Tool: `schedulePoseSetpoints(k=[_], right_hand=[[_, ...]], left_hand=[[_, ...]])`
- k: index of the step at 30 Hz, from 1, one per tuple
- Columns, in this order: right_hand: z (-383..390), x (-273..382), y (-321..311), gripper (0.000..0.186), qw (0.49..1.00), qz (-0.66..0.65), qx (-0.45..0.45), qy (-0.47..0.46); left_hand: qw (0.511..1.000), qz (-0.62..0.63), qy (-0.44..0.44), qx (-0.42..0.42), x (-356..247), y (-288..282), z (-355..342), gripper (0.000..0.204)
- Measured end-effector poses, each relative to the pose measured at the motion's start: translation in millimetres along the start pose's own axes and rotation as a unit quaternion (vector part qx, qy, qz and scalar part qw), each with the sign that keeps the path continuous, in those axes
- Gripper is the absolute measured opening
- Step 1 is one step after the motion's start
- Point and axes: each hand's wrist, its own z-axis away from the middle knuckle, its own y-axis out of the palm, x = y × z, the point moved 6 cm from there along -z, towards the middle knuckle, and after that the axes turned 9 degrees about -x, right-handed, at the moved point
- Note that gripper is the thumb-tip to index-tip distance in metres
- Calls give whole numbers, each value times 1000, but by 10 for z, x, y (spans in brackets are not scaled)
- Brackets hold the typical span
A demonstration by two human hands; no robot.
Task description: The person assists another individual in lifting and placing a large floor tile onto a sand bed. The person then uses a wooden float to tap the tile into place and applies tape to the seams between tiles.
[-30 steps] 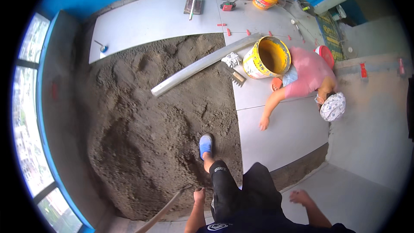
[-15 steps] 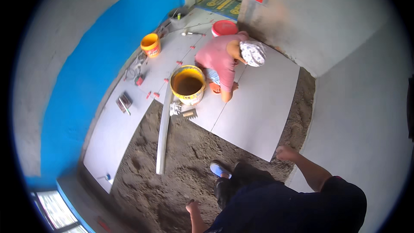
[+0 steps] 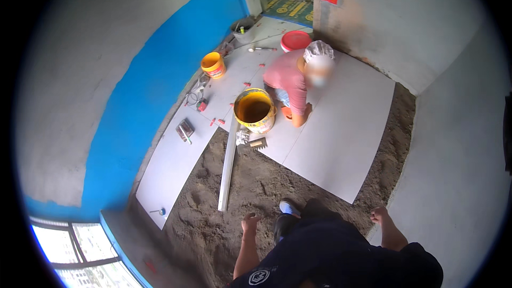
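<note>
My left hand hangs at the lower middle over dark screed, its fingers loosely curled with nothing visible in them. My right hand is curled too, empty, near the screed strip along the right wall. A long pale straightedge lies on the screed, left of my shoe. Grey tiles border the screed. On them stand a large yellow bucket with brown contents and, just below it, a notched trowel and a crumpled pale cloth.
A co-worker in pink kneels ahead, one hand on the tile. Around are an orange bucket, red lid, grey bucket, flat tool and red spacers. A window is lower left; an opening with green sheeting is beyond.
My view has swung from straight down to across the room toward the opening. The wooden handle beside my left hand has left view. The co-worker's head has lifted. Both my hands have shifted.
</note>
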Motion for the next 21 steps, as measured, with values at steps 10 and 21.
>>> schedulePoseSetpoints(k=[10,21], right_hand=[[-952,893,537,10,873,158,173,-427],[-234,1388,1001,15,953,148,194,-177]], left_hand=[[973,122,-193,-34,1199,-164,218,37],[959,117,-250,-65,1609,-367,939,34]])
